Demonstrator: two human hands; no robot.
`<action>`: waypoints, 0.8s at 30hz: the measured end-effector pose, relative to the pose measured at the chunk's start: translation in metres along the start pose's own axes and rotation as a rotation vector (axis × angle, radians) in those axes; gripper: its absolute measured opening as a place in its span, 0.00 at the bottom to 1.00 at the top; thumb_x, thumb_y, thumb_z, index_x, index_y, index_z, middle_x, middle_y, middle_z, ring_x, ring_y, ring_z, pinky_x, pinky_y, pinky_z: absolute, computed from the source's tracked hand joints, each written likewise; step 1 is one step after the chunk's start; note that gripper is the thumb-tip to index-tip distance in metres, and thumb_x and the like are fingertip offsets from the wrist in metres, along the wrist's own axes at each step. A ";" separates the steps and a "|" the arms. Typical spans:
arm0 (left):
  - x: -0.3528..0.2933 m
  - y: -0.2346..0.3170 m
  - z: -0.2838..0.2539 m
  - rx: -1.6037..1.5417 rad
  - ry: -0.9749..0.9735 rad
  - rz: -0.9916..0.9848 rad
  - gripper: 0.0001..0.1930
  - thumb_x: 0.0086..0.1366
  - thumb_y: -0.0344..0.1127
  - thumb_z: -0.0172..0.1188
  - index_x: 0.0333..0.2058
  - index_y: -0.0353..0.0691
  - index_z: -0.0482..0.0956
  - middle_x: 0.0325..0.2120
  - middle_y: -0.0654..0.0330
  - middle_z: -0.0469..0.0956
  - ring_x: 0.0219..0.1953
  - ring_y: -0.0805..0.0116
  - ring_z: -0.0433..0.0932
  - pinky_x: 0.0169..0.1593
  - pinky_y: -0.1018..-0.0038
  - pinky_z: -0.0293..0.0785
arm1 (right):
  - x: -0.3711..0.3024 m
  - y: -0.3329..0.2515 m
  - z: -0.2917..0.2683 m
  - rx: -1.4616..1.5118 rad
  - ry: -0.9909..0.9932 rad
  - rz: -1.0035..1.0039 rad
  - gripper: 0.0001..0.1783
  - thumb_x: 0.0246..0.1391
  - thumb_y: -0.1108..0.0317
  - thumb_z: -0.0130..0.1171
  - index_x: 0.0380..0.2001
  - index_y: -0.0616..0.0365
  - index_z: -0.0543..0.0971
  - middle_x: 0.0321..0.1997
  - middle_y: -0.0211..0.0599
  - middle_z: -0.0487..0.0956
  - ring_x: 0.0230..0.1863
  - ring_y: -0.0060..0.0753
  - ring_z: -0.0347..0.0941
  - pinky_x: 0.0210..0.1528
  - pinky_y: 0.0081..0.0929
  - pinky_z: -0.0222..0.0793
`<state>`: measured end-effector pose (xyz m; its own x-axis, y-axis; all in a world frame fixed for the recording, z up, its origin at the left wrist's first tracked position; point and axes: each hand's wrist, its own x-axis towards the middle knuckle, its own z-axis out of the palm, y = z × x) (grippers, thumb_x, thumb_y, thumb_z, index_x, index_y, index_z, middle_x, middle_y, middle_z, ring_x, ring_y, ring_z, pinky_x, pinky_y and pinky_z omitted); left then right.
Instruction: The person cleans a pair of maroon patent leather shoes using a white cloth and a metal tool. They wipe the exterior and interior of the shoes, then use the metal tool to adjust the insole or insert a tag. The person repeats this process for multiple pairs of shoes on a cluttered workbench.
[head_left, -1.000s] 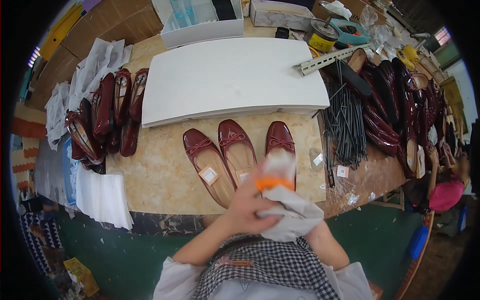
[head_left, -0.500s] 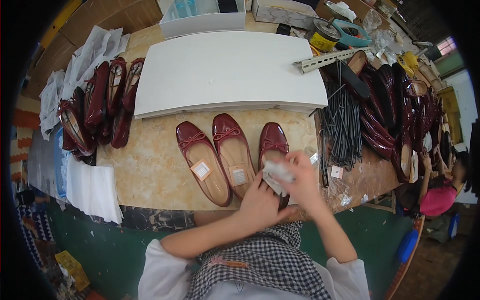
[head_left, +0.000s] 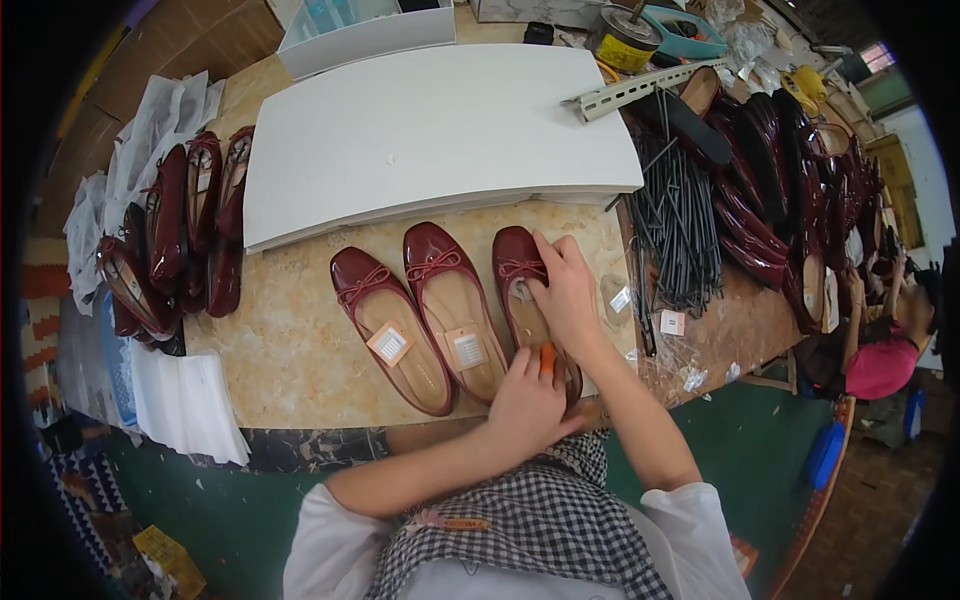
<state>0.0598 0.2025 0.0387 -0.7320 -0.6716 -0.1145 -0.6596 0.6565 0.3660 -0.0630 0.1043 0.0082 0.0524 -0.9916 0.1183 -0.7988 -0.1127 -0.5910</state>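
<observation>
A dark red patent ballet flat with a bow (head_left: 518,245) lies toe away from me on the marbled tabletop. My right hand (head_left: 568,300) pinches its toe end, thumb in the opening and fingers along the outer side. A bit of crumpled whitish paper (head_left: 520,290) shows inside the toe. Over the heel end, my left hand (head_left: 528,400) is curled around the shoe, with something orange (head_left: 547,360) at its fingers that I cannot make out. Left of this shoe lie two matching flats, a middle one (head_left: 436,250) and an outer one (head_left: 358,272), each with a paper tag inside.
A wide white board (head_left: 430,130) stands behind the shoes. More red flats (head_left: 168,220) and a stack of white paper sheets (head_left: 190,400) are at left. Black rods (head_left: 675,225) and a heap of red shoes (head_left: 750,200) crowd the right, where another person (head_left: 880,365) sits.
My right hand has gone from holding crumpled paper above the shoe to gripping its toe, and paper now shows inside. My left hand stays near the heel. The whole view has shifted slightly.
</observation>
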 end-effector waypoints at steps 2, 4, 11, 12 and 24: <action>0.019 -0.032 -0.029 0.014 0.069 0.004 0.35 0.55 0.63 0.55 0.41 0.30 0.79 0.39 0.43 0.77 0.50 0.46 0.71 0.61 0.51 0.54 | -0.008 0.004 -0.006 0.056 0.000 0.000 0.30 0.46 0.75 0.63 0.56 0.61 0.72 0.45 0.44 0.72 0.42 0.43 0.72 0.45 0.32 0.70; 0.058 -0.090 -0.097 0.117 0.089 -0.091 0.32 0.58 0.64 0.51 0.51 0.46 0.78 0.48 0.40 0.74 0.59 0.40 0.64 0.62 0.41 0.48 | -0.023 0.017 -0.029 0.215 0.022 -0.033 0.28 0.47 0.75 0.63 0.55 0.62 0.73 0.45 0.44 0.72 0.43 0.42 0.72 0.45 0.31 0.70; 0.078 -0.244 -0.103 0.284 0.618 -0.553 0.28 0.63 0.51 0.54 0.62 0.54 0.66 0.53 0.44 0.69 0.60 0.46 0.62 0.60 0.40 0.56 | -0.061 -0.001 -0.052 0.391 -0.080 0.097 0.26 0.51 0.75 0.60 0.56 0.59 0.74 0.50 0.39 0.73 0.42 0.31 0.71 0.43 0.25 0.69; 0.075 -0.237 -0.100 0.130 0.683 -0.483 0.23 0.62 0.46 0.55 0.56 0.50 0.71 0.46 0.47 0.71 0.53 0.48 0.67 0.54 0.47 0.63 | -0.063 -0.008 -0.053 0.421 -0.059 0.101 0.25 0.52 0.76 0.60 0.56 0.59 0.74 0.50 0.39 0.73 0.42 0.31 0.70 0.43 0.25 0.69; -0.033 -0.059 -0.065 -0.639 0.715 0.129 0.06 0.53 0.30 0.62 0.32 0.42 0.78 0.44 0.53 0.76 0.56 0.56 0.70 0.58 0.62 0.63 | -0.060 -0.076 -0.054 1.171 -0.337 0.433 0.31 0.59 0.64 0.54 0.64 0.60 0.61 0.65 0.49 0.66 0.65 0.46 0.63 0.62 0.39 0.65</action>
<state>0.1340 0.1637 0.0811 -0.3760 -0.7964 0.4737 -0.2099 0.5711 0.7936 -0.0379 0.1753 0.0896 0.2073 -0.9087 -0.3622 0.2003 0.4019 -0.8935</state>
